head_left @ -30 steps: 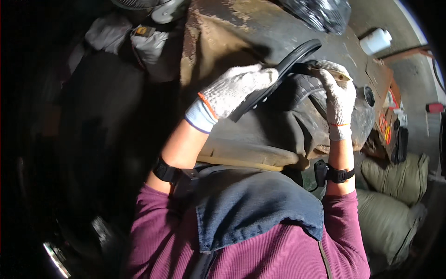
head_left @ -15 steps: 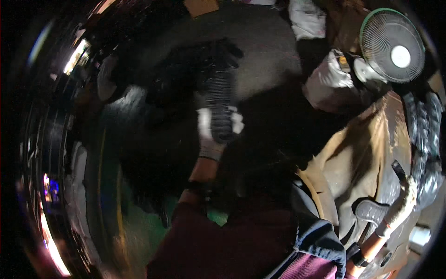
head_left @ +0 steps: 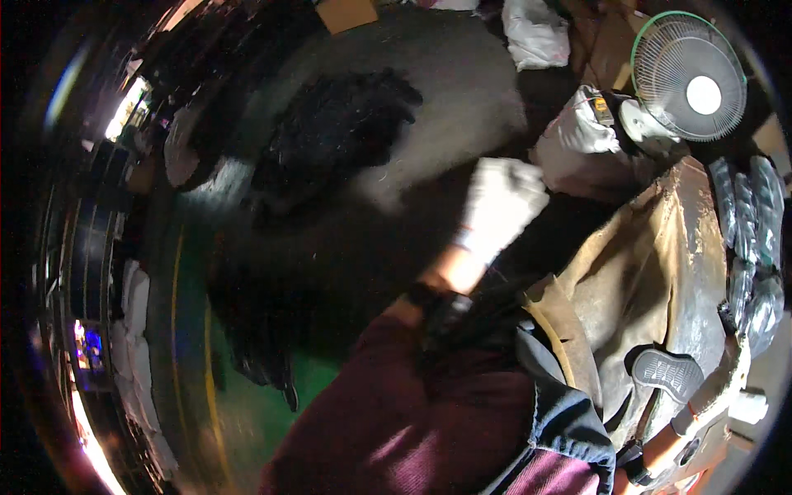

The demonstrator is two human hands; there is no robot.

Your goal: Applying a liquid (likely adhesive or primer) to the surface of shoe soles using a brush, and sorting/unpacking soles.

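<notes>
My left hand (head_left: 505,206), in a white glove, is over the dark floor left of the workbench, slightly blurred. Its fingers look curled in, and nothing shows in them. A heap of black shoe soles (head_left: 338,124) lies on the floor ahead; single pieces are hard to make out. At the far right my right hand (head_left: 734,355), also gloved, closes round a short dark tool (head_left: 726,318) whose kind I cannot make out. Close to its wrist, a grey patterned shoe sole (head_left: 668,373) rests at the bench.
Tan sheeting drapes the workbench (head_left: 639,272) on the right. Clear plastic-wrapped bundles (head_left: 747,223) line its far side. A green-rimmed fan (head_left: 689,78) stands ahead right, beside a white sack (head_left: 577,148). Another white bag (head_left: 536,33) and a cardboard box (head_left: 346,12) are farther off.
My left hand has let go of a black ribbed shoe sole and swung right, toward the bench. My right hand has shifted slightly, and the grey sole near it has turned.
</notes>
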